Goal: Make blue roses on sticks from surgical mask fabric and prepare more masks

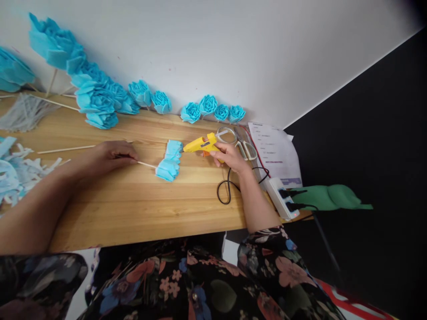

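Nearest, noted a black floral garment (213, 284), then the front edge of a wood-grain bench (187, 204). At the bench's right end, found a white power strip (279, 200) with plugs inserted and a red light lit; near it, a black cable (223, 201) lying in a loop.

Observed the left hand (118, 153) closed, with a thin wooden stick (146, 164) pinched between thumb and fingers; long axis left to right, right end slightly nearer the body and meeting a pleated blue paper strip (172, 153). Located the strip between both hands, long axis running away from the body, far end leaning right.

Observed the right hand (230, 155) wrapped around the grip of a yellow glue gun (200, 144), nozzle pointing left and slightly toward the body, just beside the strip's far part. Could not tell whether touching.

Beyond, recorded a loose stick (66, 150) and paper shreds (13, 164) at left, scissors (248, 151) and a printed sheet (276, 155) at right. Along the back, listed blue paper roses (208, 105) against a pale wall (207, 49), with a dark surface (373, 133) at far right.
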Motion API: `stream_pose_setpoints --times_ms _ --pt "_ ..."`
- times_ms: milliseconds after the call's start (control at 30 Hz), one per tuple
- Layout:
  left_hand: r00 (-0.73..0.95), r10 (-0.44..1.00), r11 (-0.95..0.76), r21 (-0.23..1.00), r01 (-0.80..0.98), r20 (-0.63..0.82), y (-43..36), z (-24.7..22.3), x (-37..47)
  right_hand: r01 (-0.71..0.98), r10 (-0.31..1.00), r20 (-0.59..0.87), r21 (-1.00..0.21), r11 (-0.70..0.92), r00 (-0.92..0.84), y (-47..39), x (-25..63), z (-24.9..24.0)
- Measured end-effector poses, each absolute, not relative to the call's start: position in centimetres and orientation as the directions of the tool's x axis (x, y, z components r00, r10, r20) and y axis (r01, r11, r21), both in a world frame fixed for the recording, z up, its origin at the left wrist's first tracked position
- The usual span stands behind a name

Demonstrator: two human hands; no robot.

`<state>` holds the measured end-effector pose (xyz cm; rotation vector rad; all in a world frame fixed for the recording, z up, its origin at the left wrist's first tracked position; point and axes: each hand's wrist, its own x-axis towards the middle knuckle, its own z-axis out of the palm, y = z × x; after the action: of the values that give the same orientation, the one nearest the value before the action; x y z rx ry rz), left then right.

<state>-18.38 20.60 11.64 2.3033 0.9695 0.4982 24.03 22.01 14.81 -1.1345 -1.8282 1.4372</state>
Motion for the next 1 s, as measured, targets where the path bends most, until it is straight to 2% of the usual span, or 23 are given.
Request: stream_pose_setpoints --times_ms 600,800,1000 --pt "0.658 0.749 -0.545 0.644 0.537 0.085 20.29 12.03 -18.23 0.263 0.830 -0.088 -0.962 0.072 -0.551 21.82 23.94 15.20" --pt "0.657 0.742 -0.568 0.645 0.510 0.133 20.24 12.10 -18.12 0.278 0.829 -0.074 -0.955 0.101 -0.554 21.62 23.54 15.37" --pt "0.641 0.749 -0.577 0.644 0.503 0.170 20.36 11.69 -18.18 0.238 0.838 -0.077 -0.969 0.064 -0.541 21.95 24.17 15.14"
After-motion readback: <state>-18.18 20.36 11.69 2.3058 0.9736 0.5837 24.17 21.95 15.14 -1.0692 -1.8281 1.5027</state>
